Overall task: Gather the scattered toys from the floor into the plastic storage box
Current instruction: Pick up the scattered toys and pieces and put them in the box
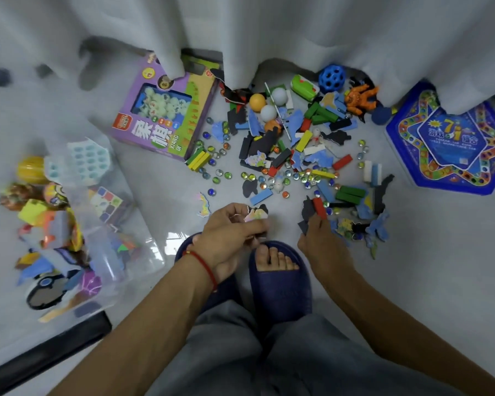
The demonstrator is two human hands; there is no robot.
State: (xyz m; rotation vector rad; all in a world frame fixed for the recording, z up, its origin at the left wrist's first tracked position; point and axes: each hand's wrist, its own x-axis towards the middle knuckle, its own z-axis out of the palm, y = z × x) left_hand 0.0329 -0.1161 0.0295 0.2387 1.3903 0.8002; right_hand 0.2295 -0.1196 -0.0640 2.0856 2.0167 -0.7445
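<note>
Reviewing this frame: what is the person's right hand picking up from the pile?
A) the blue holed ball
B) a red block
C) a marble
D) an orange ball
B: the right hand has its fingers closed on a red block along with dark puzzle pieces, while the orange ball and blue holed ball lie far off by the curtain.

The pale floor (155,190) carried scattered marbles (220,172), wooden blocks (350,194), puzzle pieces (203,205), a purple game box (166,110), a blue hexagonal board game (446,144) and the clear storage box (77,212).
</note>
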